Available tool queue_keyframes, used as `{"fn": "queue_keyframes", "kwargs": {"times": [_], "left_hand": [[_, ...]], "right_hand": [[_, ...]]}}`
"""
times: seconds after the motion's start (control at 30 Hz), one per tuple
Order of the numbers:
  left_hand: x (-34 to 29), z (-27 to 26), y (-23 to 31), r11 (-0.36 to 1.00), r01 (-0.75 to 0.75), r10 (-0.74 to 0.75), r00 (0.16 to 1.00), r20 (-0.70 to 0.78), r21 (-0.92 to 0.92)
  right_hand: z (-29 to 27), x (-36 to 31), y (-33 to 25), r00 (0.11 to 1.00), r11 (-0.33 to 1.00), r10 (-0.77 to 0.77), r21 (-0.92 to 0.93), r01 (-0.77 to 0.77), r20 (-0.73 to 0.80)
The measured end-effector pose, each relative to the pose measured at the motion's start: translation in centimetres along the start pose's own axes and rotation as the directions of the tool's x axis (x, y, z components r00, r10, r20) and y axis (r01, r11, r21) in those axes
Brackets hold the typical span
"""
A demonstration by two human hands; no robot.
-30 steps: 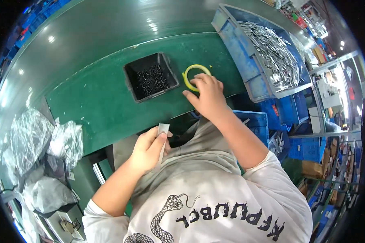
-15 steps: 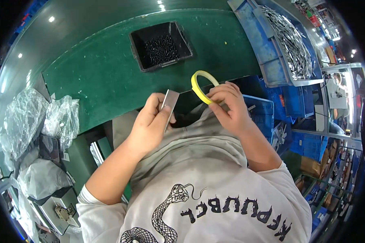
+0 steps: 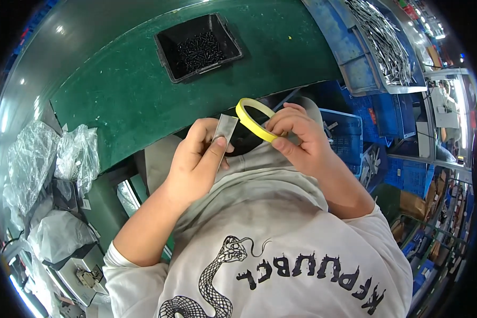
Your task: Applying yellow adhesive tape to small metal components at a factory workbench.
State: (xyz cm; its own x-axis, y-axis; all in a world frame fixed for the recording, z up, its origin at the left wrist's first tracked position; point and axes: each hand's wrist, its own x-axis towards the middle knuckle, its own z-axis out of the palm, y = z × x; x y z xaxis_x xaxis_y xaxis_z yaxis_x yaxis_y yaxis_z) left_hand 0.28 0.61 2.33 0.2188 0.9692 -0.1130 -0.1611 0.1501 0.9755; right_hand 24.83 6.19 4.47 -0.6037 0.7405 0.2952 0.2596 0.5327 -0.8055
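Observation:
My left hand [image 3: 199, 153] is closed on a flat, shiny metal strip [image 3: 226, 129], the thumb pressed along its face. In my right hand [image 3: 298, 135] is a narrow roll of yellow tape [image 3: 254, 127], pinched between thumb and fingers at its right side. The roll's left side is tilted toward the upper end of the strip. They look close together there, but whether they touch I cannot tell. Both hands are over my lap, in front of the near table edge.
Beyond my hands a black bin [image 3: 196, 50] with small black parts stands on the green table [image 3: 111, 100]. At the right, a large blue crate [image 3: 350, 47] is full of thin metal strips [image 3: 381, 42]. Clear plastic bags [image 3: 37, 153] lie at the left.
The tape roll has moved left, closer to the metal strip, and turned a little. The left hand keeps its hold. The view has shifted slightly, so the table and bin appear higher.

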Motion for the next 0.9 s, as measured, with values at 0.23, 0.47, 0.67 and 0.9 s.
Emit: {"fn": "queue_keyframes", "kwargs": {"times": [0.23,0.47,0.67,0.9], "left_hand": [[-0.12,0.01,0.14,1.0,0.002,-0.002,1.0,-0.007,-0.015],[0.09,-0.05,0.01,1.0,0.011,-0.011,1.0,-0.003,0.011],[0.06,-0.03,-0.08,1.0,-0.007,0.007,1.0,0.017,0.02],[0.04,-0.04,0.04,1.0,0.029,-0.029,0.999,0.02,0.013]], "right_hand": [[0.05,0.01,-0.06,0.999,0.999,0.032,-0.004,-0.032,0.041],[0.12,-0.03,0.37,0.998,0.999,0.028,0.031,-0.03,0.053],[0.11,0.03,0.44,0.996,0.998,0.046,0.043,-0.05,0.081],[0.14,0.01,0.67,0.996,0.998,0.044,0.048,-0.048,0.08]]}}
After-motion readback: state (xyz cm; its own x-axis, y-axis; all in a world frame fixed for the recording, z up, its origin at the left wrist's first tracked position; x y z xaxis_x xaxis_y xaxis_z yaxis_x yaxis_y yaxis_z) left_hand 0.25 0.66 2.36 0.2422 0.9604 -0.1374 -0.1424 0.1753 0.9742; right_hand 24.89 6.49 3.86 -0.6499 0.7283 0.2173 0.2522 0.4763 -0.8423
